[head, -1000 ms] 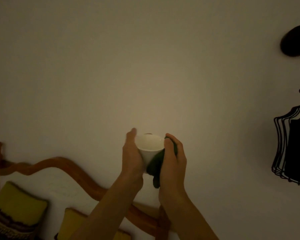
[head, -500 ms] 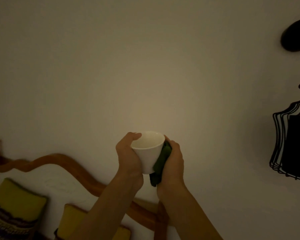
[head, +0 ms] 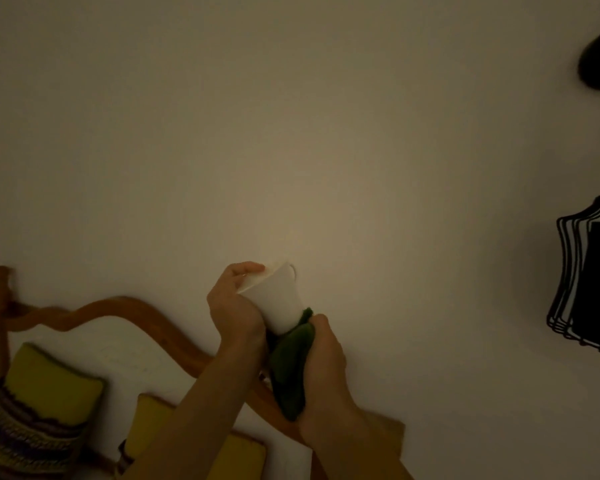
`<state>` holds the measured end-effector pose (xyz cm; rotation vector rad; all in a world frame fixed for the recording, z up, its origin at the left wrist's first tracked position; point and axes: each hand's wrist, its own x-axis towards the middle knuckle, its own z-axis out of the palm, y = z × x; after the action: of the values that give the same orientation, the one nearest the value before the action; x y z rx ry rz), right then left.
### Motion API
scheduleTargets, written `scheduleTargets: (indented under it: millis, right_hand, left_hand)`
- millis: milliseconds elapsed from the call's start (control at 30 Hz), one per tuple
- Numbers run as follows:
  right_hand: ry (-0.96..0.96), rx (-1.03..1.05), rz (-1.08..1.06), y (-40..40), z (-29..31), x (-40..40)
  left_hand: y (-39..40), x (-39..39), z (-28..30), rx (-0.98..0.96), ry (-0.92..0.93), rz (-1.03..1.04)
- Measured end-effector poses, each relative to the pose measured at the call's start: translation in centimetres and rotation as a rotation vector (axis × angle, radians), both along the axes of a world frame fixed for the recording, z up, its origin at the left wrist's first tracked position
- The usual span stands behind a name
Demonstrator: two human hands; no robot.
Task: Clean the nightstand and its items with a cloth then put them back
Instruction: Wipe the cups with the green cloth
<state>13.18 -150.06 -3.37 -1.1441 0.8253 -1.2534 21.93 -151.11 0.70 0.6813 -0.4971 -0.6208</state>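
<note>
Dim room, plain wall behind. White cup [head: 280, 299] raised before the wall, above the curved wooden headboard [head: 142, 315], tipped with its mouth toward the left. Left hand [head: 234, 308] curled round the rim side of the cup, thumb at the lip. Right hand [head: 321, 355] clenched round a dark green cloth [head: 291, 362], pressed to the base of the cup. Yellow cushions [head: 45, 386] below the headboard, at lower left. Black wire wall ornament [head: 589, 275] far right of the cup.

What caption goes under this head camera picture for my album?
Left hand tilts a white cup while the right hand presses a green cloth to its base.
</note>
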Motion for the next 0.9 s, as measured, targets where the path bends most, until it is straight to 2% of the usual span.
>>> scheduleTargets:
  millis: [67, 167, 233, 367, 467, 567, 667, 767, 833, 900]
  right_hand:
    - [0.046, -0.073, -0.024, 0.0, 0.0, 0.0]
    - [0.197, -0.299, -0.145, 0.3, -0.5, 0.2]
    - [0.186, -0.373, -0.144, 0.3, -0.8, 0.3]
    - [0.145, -0.295, -0.022, -0.3, -0.5, -0.2]
    - [0.212, -0.347, 0.043, -0.1, -1.4, -0.2]
    - [0.105, -0.394, 0.011, -0.1, -1.8, -0.6]
    - [-0.023, -0.440, -0.226, -0.4, -1.4, -1.2]
    - [-0.035, -0.593, -0.360, -0.1, -0.8, -0.8]
    - [0.003, -0.665, -0.372, 0.5, -0.1, -0.1]
    - [-0.007, -0.688, -0.390, 0.7, 0.2, 0.3]
  left_hand:
    - [0.0, 0.6, 0.2, 0.035, -0.040, 0.069]
    - [-0.1, 1.6, 0.0, 0.030, -0.121, 0.146]
    - [-0.2, 1.9, -0.3, 0.020, -0.188, 0.146]
    - [0.0, 2.0, -0.1, -0.005, -0.241, 0.079]
    - [-0.1, 2.1, -0.1, 0.013, -0.260, 0.151]
    - [0.0, 2.8, -0.4, -0.002, -0.362, 0.215]
    - [0.7, 3.3, -0.6, -0.077, -0.398, 0.184]
    - [1.6, 2.1, -1.1, -0.106, -0.481, 0.110]
    - [2.2, 1.0, -1.7, -0.092, -0.437, -0.046]
    - [2.7, 0.5, -1.7, -0.081, -0.313, -0.196]
